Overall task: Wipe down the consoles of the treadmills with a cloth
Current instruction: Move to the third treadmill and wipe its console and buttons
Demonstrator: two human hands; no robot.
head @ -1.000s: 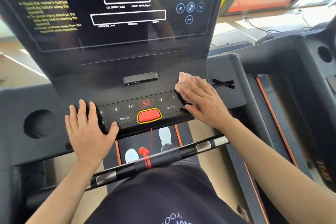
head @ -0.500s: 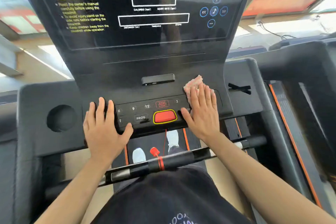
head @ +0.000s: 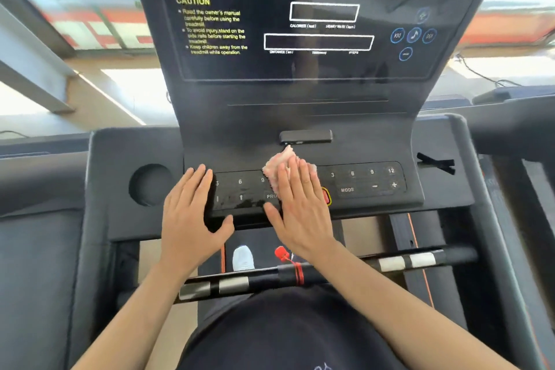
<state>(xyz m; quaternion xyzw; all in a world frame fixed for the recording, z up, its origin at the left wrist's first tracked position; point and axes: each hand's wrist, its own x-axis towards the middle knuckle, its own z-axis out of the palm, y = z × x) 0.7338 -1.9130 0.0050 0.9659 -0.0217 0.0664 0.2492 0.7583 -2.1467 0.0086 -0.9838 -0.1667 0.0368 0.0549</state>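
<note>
The black treadmill console [head: 300, 117] fills the middle of the view, with a dark display above and a glossy button strip [head: 360, 182] below. My right hand [head: 297, 207] lies flat with straight fingers on a pale pink cloth [head: 277, 164], pressing it onto the middle of the button strip and covering most of the red stop button [head: 326, 196]. My left hand [head: 192, 213] rests flat and open on the strip's left end, thumb spread toward the front edge. A wet smear shows on the strip between the hands.
A round cup recess [head: 150, 185] sits in the left tray. A black clip [head: 437, 163] lies on the right tray. A handlebar [head: 330, 272] with silver sensors and a red safety cord [head: 285, 255] crosses below the console. A second treadmill's frame stands at the right.
My right hand has slid the cloth leftward along the button strip, from its right end to the middle over the stop button. The left hand has stayed on the left end.
</note>
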